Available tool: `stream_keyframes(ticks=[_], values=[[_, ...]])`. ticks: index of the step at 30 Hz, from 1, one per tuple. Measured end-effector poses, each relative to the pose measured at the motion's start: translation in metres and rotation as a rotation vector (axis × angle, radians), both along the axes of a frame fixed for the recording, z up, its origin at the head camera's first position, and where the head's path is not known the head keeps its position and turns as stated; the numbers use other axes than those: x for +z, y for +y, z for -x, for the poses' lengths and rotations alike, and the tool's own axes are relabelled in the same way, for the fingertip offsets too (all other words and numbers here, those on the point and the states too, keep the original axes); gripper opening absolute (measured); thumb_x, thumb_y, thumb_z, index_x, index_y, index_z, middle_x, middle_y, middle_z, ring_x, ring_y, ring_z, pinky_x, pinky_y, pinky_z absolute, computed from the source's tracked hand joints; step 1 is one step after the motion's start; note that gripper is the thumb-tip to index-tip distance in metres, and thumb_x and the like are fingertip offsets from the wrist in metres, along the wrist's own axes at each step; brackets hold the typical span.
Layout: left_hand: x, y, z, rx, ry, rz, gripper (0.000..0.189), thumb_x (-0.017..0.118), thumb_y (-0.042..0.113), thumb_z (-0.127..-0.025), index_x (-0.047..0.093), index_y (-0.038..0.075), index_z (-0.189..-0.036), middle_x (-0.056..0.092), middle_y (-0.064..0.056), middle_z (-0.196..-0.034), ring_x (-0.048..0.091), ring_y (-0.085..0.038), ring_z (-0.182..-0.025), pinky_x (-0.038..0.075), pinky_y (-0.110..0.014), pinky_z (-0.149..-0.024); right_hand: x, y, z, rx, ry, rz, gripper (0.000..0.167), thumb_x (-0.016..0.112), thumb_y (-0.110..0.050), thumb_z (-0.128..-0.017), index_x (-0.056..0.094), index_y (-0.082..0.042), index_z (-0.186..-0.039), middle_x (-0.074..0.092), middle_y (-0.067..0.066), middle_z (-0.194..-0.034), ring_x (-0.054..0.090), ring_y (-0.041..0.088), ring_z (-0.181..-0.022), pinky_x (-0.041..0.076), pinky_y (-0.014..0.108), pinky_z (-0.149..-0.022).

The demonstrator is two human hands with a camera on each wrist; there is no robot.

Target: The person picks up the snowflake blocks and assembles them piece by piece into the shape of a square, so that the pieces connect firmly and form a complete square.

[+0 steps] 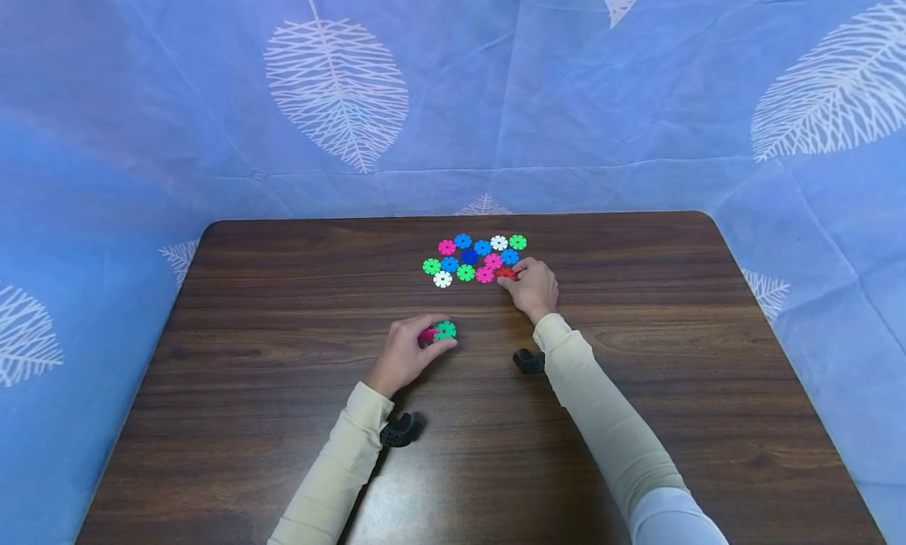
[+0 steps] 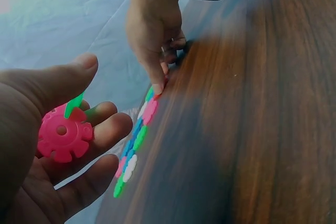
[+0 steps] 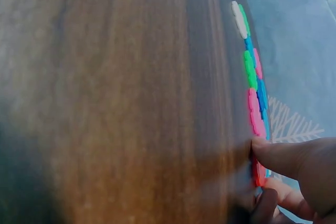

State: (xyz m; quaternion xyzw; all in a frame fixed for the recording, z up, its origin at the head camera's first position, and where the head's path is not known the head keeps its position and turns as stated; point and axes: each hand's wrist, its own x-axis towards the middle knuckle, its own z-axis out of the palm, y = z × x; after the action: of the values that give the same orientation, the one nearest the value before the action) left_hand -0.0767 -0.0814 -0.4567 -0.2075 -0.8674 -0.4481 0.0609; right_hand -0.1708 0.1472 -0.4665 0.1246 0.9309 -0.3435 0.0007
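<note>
My left hand (image 1: 406, 350) holds a pink notched plastic disc (image 2: 59, 140) joined crosswise to a green disc (image 1: 445, 330), above the front side of a group of discs. In the left wrist view the pink disc lies against the fingers, and only a sliver of the green one shows. My right hand (image 1: 536, 287) reaches to the group's right end, where thumb and fingers pinch a red disc (image 1: 506, 273). The right wrist view shows that red disc between thumb and fingertips, close to the tabletop.
Flat on the brown wooden table (image 1: 283, 293), near its far edge, lie several discs, including a dark blue disc (image 1: 469, 257), a white disc (image 1: 442, 279) and a pink disc (image 1: 447, 247). A blue leaf-patterned cloth (image 1: 453, 97) hangs behind. Black wrist devices sit beside both sleeves.
</note>
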Motion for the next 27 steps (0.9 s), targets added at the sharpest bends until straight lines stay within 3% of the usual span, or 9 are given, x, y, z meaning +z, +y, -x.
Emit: stream_keyframes(ticks=[6,10,12,17,20,27], values=[[0.002,-0.003,0.002,0.008,-0.006,-0.003,0.036,0.077,0.022,-0.079,0.068,0.001,-0.107,0.072,-0.012,-0.099,0.068,-0.019,-0.085,0.057,-0.036,-0.077,-0.002,0.005,-0.003,0.008,0.024,0.063,0.03,0.073,-0.024,-0.083,0.061,-0.005,-0.103,0.067,0.013,-0.097,0.062,0.03,-0.091,0.05,0.044,-0.081],[0.004,-0.003,0.002,0.015,-0.003,-0.015,0.034,0.077,0.019,-0.079,0.068,0.001,-0.107,0.072,-0.012,-0.098,0.067,-0.019,-0.083,0.057,-0.036,-0.076,-0.001,0.012,-0.006,0.056,0.043,0.133,0.023,0.069,-0.018,-0.087,0.062,-0.003,-0.102,0.07,0.016,-0.093,0.065,0.03,-0.085,0.045,0.044,-0.091],[0.005,-0.003,0.002,0.017,-0.003,-0.015,0.034,0.077,0.019,-0.079,0.068,0.001,-0.107,0.072,-0.012,-0.098,0.067,-0.019,-0.083,0.057,-0.036,-0.076,0.0,0.016,-0.009,0.086,0.039,0.189,0.02,0.067,-0.015,-0.088,0.061,-0.002,-0.103,0.07,0.017,-0.091,0.067,0.028,-0.082,0.047,0.042,-0.09],[0.005,-0.003,0.001,0.017,0.014,-0.008,0.035,0.075,0.02,-0.081,0.067,0.002,-0.111,0.071,-0.011,-0.102,0.068,-0.021,-0.091,0.056,-0.037,-0.082,0.003,0.026,-0.02,0.156,0.007,0.367,0.024,0.064,-0.014,-0.09,0.06,0.001,-0.108,0.07,0.019,-0.094,0.069,0.016,-0.071,0.057,0.028,-0.068],[0.006,-0.002,0.0,0.017,0.024,-0.006,0.035,0.073,0.02,-0.083,0.066,0.003,-0.112,0.071,-0.01,-0.105,0.067,-0.021,-0.095,0.055,-0.038,-0.085,0.005,0.03,-0.028,0.193,-0.015,0.456,0.026,0.063,-0.013,-0.091,0.061,0.002,-0.111,0.069,0.021,-0.097,0.068,0.007,-0.069,0.057,0.024,-0.065],[0.007,-0.002,0.0,-0.006,-0.023,-0.006,0.036,0.071,0.017,-0.085,0.062,0.003,-0.116,0.068,-0.01,-0.106,0.065,-0.021,-0.095,0.054,-0.039,-0.088,0.02,0.027,-0.053,0.28,-0.012,0.516,0.027,0.065,-0.015,-0.09,0.061,0.005,-0.108,0.068,0.022,-0.098,0.071,0.018,-0.079,0.059,0.032,-0.074]])
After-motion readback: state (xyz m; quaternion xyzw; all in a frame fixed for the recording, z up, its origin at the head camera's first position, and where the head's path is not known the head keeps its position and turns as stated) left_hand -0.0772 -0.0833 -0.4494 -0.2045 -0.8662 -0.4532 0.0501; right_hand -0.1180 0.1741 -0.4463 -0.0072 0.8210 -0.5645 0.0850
